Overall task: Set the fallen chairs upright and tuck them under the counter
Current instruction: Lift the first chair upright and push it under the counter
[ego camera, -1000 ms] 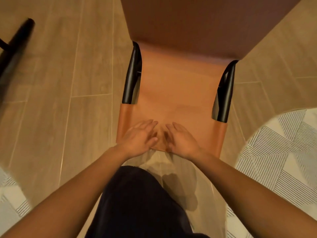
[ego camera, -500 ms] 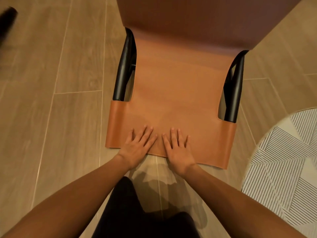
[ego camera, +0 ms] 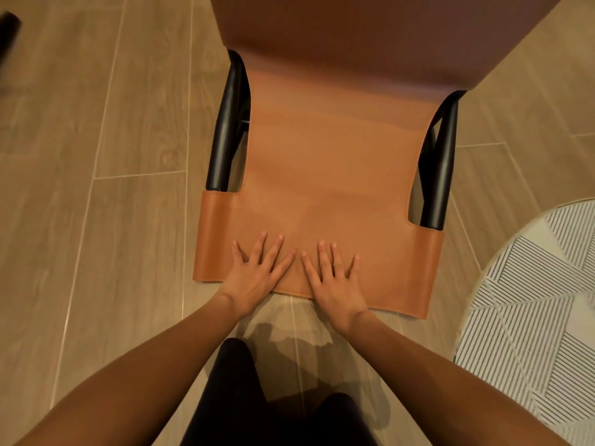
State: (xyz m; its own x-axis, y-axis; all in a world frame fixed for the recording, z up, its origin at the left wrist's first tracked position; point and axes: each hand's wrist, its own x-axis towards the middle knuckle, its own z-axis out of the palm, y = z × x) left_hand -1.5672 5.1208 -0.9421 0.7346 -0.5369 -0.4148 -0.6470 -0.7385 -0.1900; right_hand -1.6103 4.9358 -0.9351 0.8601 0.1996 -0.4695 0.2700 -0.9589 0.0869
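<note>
The tan leather chair (ego camera: pixel 338 162), lying straight ahead, is pressed at its near edge by the left hand (ego camera: pixel 256 275) and right hand (ego camera: pixel 336 283), fingers (ego camera: pixel 273 252) spread flat.

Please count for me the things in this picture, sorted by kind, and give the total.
Chairs: 1, the tan leather chair
Hands: 2, the left hand and the right hand, both flat on the leather
Rugs: 1, the striped rug
Unclear: 1, a dark object at the top left edge
Total: 5

Head-worn view, steeply downward, close above chair (ego camera: pixel 322 175)
</note>
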